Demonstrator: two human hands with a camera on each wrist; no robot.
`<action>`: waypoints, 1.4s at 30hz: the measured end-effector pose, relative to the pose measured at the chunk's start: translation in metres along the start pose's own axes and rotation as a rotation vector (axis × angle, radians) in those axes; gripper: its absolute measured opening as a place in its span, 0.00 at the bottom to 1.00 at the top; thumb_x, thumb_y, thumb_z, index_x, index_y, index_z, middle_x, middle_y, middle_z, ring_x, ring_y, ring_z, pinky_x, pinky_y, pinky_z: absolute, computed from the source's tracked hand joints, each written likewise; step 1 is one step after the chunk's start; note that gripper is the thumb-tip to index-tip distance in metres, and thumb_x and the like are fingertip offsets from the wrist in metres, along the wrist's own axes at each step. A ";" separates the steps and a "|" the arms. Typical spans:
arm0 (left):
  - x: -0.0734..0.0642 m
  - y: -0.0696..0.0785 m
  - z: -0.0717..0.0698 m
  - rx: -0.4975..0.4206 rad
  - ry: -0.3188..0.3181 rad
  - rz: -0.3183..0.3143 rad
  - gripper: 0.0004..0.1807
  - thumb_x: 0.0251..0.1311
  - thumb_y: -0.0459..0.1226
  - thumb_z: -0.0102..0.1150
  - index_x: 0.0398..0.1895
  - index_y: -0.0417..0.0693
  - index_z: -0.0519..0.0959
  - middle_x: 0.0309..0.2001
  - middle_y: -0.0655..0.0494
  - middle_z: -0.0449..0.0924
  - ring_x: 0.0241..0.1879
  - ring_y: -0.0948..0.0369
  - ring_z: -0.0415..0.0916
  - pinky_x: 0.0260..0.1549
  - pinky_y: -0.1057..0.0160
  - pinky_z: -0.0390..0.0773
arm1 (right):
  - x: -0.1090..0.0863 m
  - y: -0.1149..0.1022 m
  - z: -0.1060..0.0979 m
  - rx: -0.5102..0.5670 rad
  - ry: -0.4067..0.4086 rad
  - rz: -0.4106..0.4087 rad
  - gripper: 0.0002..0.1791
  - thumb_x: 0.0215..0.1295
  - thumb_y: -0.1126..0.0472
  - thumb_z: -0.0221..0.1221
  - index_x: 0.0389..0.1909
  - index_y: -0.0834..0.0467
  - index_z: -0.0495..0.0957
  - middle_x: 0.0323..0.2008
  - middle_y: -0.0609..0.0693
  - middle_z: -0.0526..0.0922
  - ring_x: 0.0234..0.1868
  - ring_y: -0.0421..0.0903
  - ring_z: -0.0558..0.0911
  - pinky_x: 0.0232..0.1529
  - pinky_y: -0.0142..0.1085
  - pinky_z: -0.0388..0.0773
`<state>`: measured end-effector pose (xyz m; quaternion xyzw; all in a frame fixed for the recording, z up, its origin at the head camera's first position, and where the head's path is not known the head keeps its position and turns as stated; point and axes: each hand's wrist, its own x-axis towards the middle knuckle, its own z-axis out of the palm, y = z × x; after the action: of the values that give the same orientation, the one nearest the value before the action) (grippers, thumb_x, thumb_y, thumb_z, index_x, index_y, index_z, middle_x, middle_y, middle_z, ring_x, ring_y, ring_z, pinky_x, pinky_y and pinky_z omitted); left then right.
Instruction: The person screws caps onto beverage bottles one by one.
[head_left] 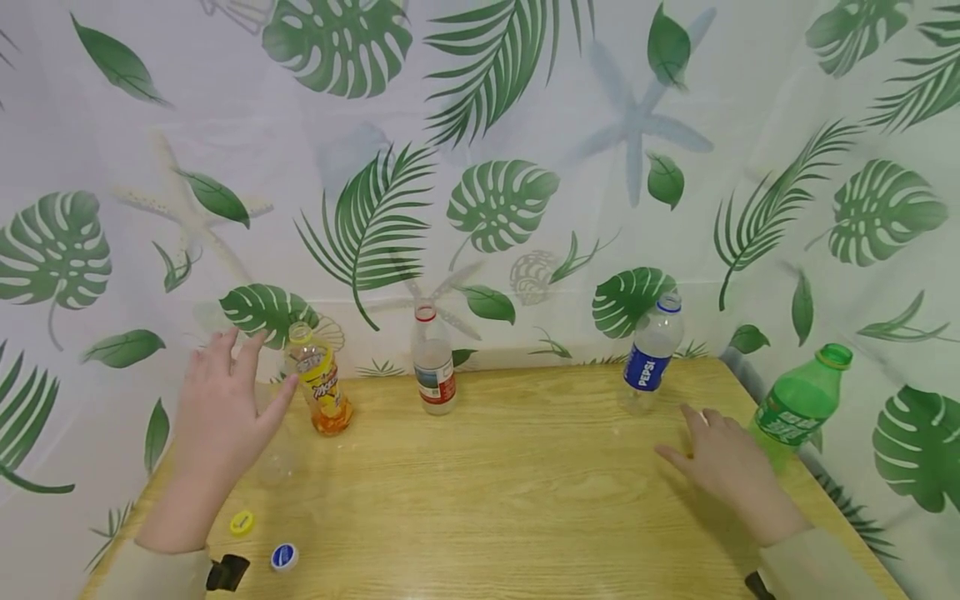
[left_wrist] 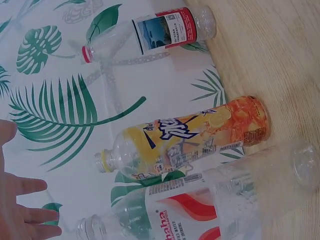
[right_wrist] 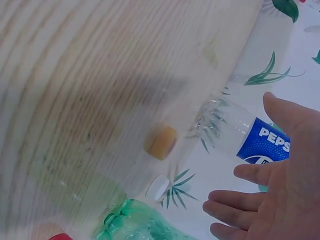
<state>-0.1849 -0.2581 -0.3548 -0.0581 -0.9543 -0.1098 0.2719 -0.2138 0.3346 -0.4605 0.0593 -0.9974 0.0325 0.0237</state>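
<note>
Nearest, on the wooden table [head_left: 525,508], lie a blue cap [head_left: 284,557] and a yellow cap [head_left: 242,522]. The person's left hand [head_left: 228,408] is raised, fingers spread and empty, by a clear bottle [left_wrist: 185,215] and an orange-labelled bottle [head_left: 325,387]. The right hand [head_left: 731,458], loose and empty too, hovers near the green bottle [head_left: 802,396] and Pepsi bottle [head_left: 648,358]. A red-ringed bottle [head_left: 433,375] stands upright before the leaf-print cloth [head_left: 495,125].

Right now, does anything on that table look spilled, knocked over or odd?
Nothing looks spilled or knocked over. A bit odd: the Pepsi bottle and green bottle stand uncapped, while a yellow cap and a blue cap lie loose on the table.
</note>
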 end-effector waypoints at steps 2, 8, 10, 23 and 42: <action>0.001 -0.004 0.000 0.003 -0.001 -0.018 0.39 0.73 0.53 0.55 0.76 0.35 0.65 0.74 0.21 0.61 0.75 0.25 0.57 0.77 0.27 0.54 | 0.001 0.002 0.001 0.000 -0.001 0.007 0.49 0.73 0.36 0.61 0.72 0.76 0.66 0.62 0.84 0.73 0.60 0.83 0.75 0.60 0.70 0.76; 0.003 -0.014 0.000 -0.001 0.011 -0.055 0.42 0.74 0.55 0.55 0.76 0.30 0.63 0.73 0.22 0.63 0.73 0.27 0.59 0.76 0.27 0.56 | 0.005 0.005 0.001 0.000 -0.003 0.023 0.46 0.74 0.41 0.62 0.70 0.79 0.65 0.62 0.84 0.74 0.60 0.82 0.76 0.60 0.69 0.77; 0.003 -0.016 0.001 -0.011 0.017 -0.066 0.44 0.73 0.55 0.56 0.77 0.29 0.61 0.72 0.23 0.64 0.73 0.28 0.60 0.77 0.28 0.56 | 0.006 0.006 0.000 0.007 -0.005 0.031 0.45 0.75 0.43 0.61 0.70 0.80 0.65 0.62 0.84 0.74 0.60 0.82 0.76 0.60 0.69 0.77; 0.000 -0.028 0.013 -0.068 -0.034 -0.220 0.53 0.66 0.54 0.65 0.80 0.27 0.55 0.70 0.19 0.66 0.68 0.25 0.65 0.67 0.25 0.67 | 0.010 0.009 0.004 0.027 0.004 0.079 0.40 0.77 0.50 0.60 0.67 0.83 0.65 0.60 0.84 0.74 0.57 0.81 0.77 0.59 0.68 0.77; -0.008 -0.038 0.033 -0.266 -0.096 -0.467 0.61 0.66 0.48 0.69 0.86 0.35 0.36 0.79 0.23 0.56 0.69 0.23 0.66 0.63 0.25 0.72 | 0.023 0.020 0.029 0.039 0.034 0.108 0.33 0.79 0.56 0.55 0.64 0.85 0.66 0.57 0.83 0.76 0.55 0.80 0.78 0.55 0.69 0.79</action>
<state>-0.2012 -0.2877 -0.3929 0.1233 -0.9307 -0.2912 0.1838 -0.2399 0.3494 -0.4898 0.0052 -0.9978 0.0543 0.0374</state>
